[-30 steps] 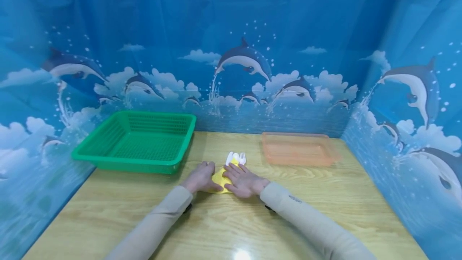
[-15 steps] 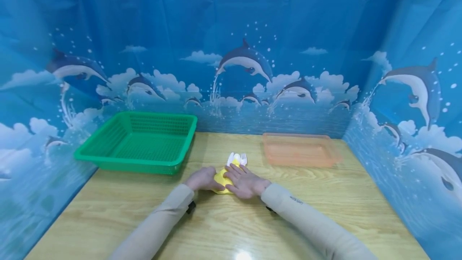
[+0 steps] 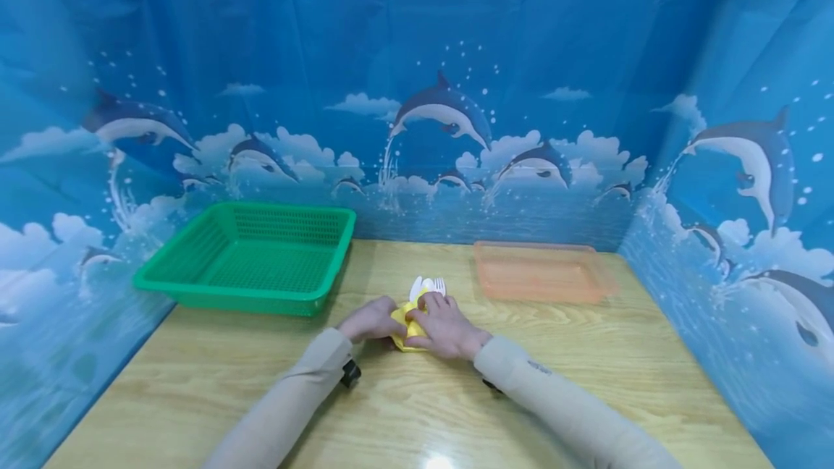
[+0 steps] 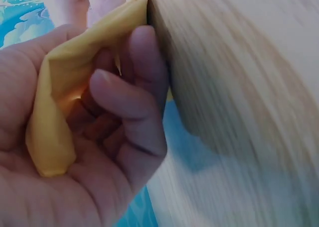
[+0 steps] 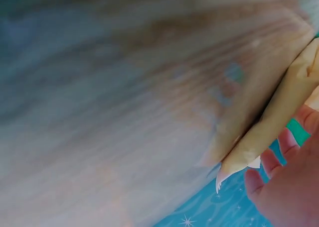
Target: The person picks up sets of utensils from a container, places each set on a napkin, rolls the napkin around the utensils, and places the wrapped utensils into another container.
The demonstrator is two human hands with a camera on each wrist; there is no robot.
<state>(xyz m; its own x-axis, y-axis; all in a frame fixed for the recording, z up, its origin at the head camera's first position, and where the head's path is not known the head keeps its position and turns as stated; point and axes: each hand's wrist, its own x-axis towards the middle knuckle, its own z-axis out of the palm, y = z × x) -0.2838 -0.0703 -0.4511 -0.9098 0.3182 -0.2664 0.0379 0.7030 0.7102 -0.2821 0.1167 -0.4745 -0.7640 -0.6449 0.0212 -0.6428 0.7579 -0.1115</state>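
Observation:
A yellow napkin (image 3: 415, 331) lies partly wrapped around a white plastic knife (image 3: 415, 288), spoon (image 3: 427, 284) and fork (image 3: 439, 286), whose upper ends stick out at the far side. My left hand (image 3: 373, 320) grips the napkin's left edge; in the left wrist view its fold (image 4: 55, 122) runs between palm and curled fingers. From the right, my right hand (image 3: 447, 328) holds the napkin with bent fingers. Beside these fingers in the right wrist view runs a rolled napkin edge (image 5: 264, 127); the thumb is out of sight there. Both hands cover the cutlery's lower part.
At the back left stands a green perforated basket (image 3: 244, 295). A translucent orange tray (image 3: 541, 292) sits at the back right. The wooden table (image 3: 404, 411) is bounded behind and on both sides by a blue dolphin-print curtain (image 3: 313, 78).
My right hand's fingers, laid flat over the napkin before, have bent and drawn in. My left hand has shifted slightly right, and the napkin is more bunched. Basket and tray stay put.

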